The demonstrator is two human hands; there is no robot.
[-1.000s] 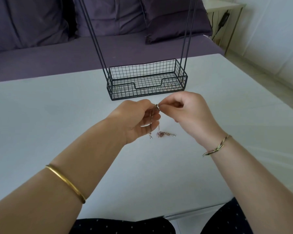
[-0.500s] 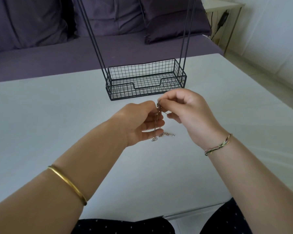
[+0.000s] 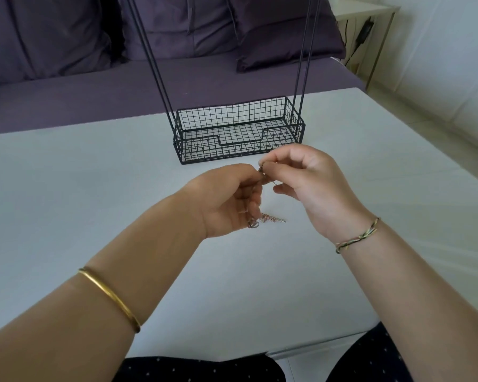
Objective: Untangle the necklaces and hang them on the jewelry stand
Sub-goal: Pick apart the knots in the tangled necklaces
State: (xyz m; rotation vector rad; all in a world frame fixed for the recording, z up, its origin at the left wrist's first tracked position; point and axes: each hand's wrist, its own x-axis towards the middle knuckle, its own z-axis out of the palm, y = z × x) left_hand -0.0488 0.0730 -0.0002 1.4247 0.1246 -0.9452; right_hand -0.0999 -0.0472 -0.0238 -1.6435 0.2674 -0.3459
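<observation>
A thin tangle of necklace chains (image 3: 268, 217) hangs between my two hands, its lower end lying on the white table (image 3: 94, 205). My left hand (image 3: 226, 199) pinches the chains near their top, fingers curled. My right hand (image 3: 307, 180) pinches the same upper end from the right, thumb and forefinger together. The black wire jewelry stand (image 3: 239, 130) sits just behind my hands; its basket base holds nothing visible and its tall rods run out of the top of the frame.
A purple sofa (image 3: 94, 86) with cushions runs along the far side of the table. A small side table (image 3: 370, 20) with a cable stands at the back right. The table's near edge is by my lap.
My right hand has risen slightly and drawn a little to the right. The loose chain end has shifted on the table under my left hand.
</observation>
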